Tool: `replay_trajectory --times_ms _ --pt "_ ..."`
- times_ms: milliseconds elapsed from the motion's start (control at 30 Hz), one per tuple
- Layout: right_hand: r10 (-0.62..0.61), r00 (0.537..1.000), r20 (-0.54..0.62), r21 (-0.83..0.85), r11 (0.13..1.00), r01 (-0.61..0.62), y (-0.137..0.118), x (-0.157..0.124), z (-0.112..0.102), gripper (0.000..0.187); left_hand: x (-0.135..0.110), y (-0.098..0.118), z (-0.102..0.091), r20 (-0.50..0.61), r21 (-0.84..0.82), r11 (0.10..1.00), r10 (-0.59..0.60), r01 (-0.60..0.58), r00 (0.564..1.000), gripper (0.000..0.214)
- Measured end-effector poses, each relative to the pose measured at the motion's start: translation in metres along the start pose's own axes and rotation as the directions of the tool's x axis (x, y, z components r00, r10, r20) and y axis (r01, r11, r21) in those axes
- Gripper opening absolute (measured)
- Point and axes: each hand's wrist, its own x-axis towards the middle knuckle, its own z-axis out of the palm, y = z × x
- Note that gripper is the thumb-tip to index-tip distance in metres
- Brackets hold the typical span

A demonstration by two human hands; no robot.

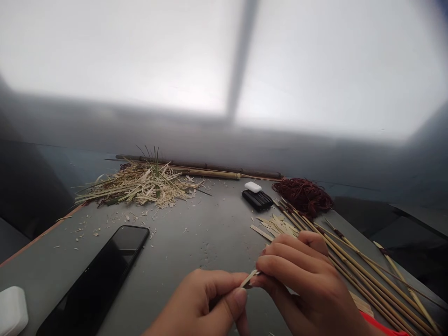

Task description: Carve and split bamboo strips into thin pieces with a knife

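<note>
Strip (249, 278), slim and pale, sits pinched over the table (182, 247) between my left fingers (229, 281) and my right fingers (285, 267), the left clamping one end, the right closed about the other; what else the right may hide I cannot tell. Being so slight, it could split if I twisted hard, or its edge could nick me if my pinch slid. Slivers (279, 227) lie just beyond my right fingers, sticks (362, 272) to their right, and a careless sweep could scatter both. The phone (101, 275), left of my fingers, seems safer.
</note>
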Motion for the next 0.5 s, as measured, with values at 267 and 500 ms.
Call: replay_trajectory --times_ms 267,500 --pt "-0.027 0.997 -0.066 -0.057 0.998 0.023 -0.0040 0.0025 -0.0027 0.023 0.0019 -0.0043 0.0062 0.057 -0.395 0.896 -0.196 0.203 0.979 0.044" --pt "-0.110 0.982 -0.151 -0.168 0.982 0.084 -0.0068 0.0027 -0.0002 0.018 0.0056 -0.0015 0.0091 0.111 -0.684 0.686 -0.237 0.248 0.965 0.052"
